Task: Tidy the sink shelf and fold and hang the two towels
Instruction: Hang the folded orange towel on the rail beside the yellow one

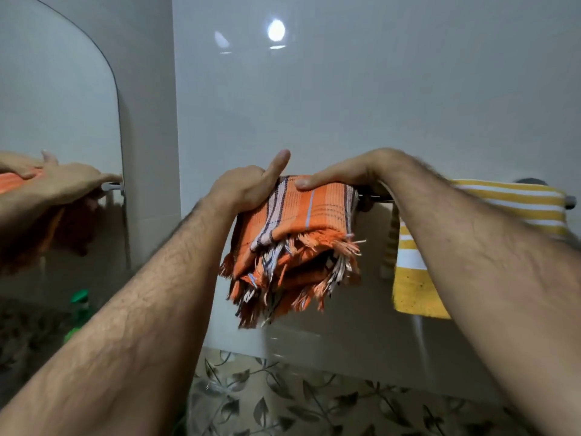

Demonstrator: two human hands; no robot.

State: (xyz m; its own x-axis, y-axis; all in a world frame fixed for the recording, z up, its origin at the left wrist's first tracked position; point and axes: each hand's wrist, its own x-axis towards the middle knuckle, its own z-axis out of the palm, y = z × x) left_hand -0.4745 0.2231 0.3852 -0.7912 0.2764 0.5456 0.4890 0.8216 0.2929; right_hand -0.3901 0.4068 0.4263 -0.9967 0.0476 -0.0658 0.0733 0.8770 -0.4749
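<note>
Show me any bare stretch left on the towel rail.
One short bare stretch of chrome towel rail shows between the folded orange fringed towel and the yellow-and-white striped towel, under the right hand. Elsewhere towels cover it.
</note>
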